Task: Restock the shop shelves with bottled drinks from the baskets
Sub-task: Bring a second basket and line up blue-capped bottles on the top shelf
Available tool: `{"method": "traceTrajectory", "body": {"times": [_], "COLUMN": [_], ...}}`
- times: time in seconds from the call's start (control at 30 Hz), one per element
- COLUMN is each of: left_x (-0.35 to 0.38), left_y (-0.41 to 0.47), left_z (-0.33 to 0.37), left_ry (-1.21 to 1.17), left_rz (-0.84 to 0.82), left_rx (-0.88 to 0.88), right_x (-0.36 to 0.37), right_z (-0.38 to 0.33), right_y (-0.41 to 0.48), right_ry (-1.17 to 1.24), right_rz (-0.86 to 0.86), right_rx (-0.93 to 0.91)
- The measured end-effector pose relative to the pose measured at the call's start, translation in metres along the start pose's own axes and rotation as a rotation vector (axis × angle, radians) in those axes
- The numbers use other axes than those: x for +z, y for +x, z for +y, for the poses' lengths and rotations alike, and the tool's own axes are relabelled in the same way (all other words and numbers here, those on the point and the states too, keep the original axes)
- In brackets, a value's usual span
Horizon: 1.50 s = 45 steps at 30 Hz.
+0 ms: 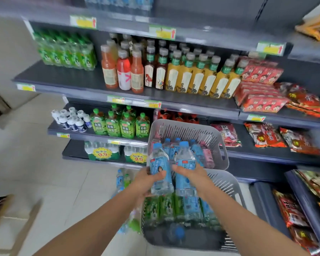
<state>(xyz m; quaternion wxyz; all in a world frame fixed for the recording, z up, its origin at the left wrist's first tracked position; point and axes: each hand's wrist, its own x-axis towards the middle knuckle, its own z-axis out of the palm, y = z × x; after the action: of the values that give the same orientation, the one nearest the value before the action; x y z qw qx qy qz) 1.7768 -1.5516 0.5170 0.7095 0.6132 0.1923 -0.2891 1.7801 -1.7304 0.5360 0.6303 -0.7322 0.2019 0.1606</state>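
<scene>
Evidently the restocking is somewhere in the middle. The left hand [146, 182] has its fingers curled round the left bottle [160, 170], and the right hand [194, 174] has its fingers clamped on the right bottle [185, 169]. Both bottles are blue-capped and blue-labelled, held upright side by side over the near basket [229, 183] and in front of the far basket [188, 129]; neither stands on a shelf yet.

Much seems left to do. The far basket holds more blue-capped bottles and a pink bottle [208, 157]; the near basket holds green bottles [166, 207] and further blue ones lying down; a few floor bottles [119, 179] stand just beside it. The shelves [92, 80] already carry rows of drinks, so I judge this is topping up rather than filling from nothing.

As for writing, the water packs [102, 154] on the low shelf bear yellow starburst stickers reading "9.9"; the green tea bottles [127, 126] show Chinese characters too blurred to read with confidence; the price tags [163, 32] are yellow with a red arrow, their print illegible. The held bottles' labels carry a small red band and a drawn face; the words are too small to tell.
</scene>
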Motion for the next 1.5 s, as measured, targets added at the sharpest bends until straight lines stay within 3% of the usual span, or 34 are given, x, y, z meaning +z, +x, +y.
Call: {"method": "traceTrajectory", "body": {"times": [0.13, 0.3, 0.47, 0.87, 1.5], "left_x": [-0.027, -0.072, -0.138, -0.286, -0.296], "left_y": [-0.031, -0.060, -0.075, -0.090, -0.027], "left_z": [0.041, 0.086, 0.128, 0.250, 0.439], "left_ry": [-0.019, -0.067, -0.120, -0.069, -0.065], "left_rz": [0.044, 0.107, 0.185, 0.187, 0.109], "left_rx": [0.159, 0.342, 0.421, 0.627, 0.891], "right_x": [0.030, 0.082, 0.145, 0.287, 0.286], "right_z": [-0.046, -0.100, -0.153, -0.261, -0.439], "right_y": [-0.006, -0.007, -0.005, 0.009, 0.092], "right_ry": [0.045, 0.132, 0.145, 0.259, 0.274], "right_rz": [-0.105, -0.127, -0.176, -0.147, -0.075], "right_rx": [-0.069, -0.014, -0.112, -0.346, -0.683]}}
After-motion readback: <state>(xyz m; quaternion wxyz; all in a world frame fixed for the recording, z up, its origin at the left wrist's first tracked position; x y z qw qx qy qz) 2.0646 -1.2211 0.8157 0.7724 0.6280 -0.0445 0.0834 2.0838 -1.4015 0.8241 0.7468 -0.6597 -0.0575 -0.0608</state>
